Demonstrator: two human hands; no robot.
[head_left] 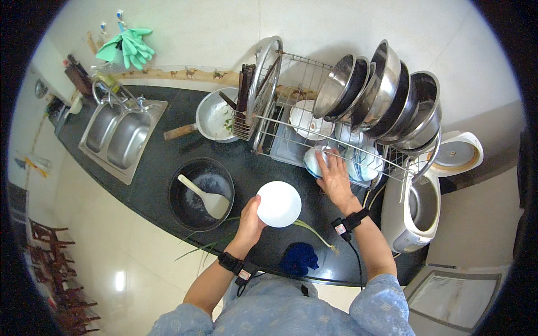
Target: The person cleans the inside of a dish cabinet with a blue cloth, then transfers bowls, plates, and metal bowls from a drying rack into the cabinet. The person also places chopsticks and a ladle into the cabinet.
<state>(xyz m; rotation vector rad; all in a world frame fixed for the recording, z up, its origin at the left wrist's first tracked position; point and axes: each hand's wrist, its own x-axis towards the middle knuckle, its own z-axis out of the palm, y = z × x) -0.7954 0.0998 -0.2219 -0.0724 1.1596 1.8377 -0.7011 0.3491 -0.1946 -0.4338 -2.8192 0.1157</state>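
A small white bowl [279, 204] is in my left hand [249, 227], gripped by its left side above the dark countertop. My right hand [337, 180] reaches into the lower level of the metal dish rack [269, 122]. Its fingers lie over a white bowl with a blue pattern [312, 163], which appears upside down, and the palm side is hidden. Beside it sits another blue-patterned bowl [365, 164]. Behind them is a round white dish [309, 119]. Spring onions [313, 232] lie on the counter, partly hidden beneath my left hand and the white bowl.
A dark pan [178, 210] holds a white rice paddle [210, 199]. Behind it stands a wooden-handled pot [212, 115]. Metal bowls and pans [380, 92] fill the rack's top. A rice cooker [397, 218] stands lid-up at right. A blue cloth [298, 258] lies near the counter edge.
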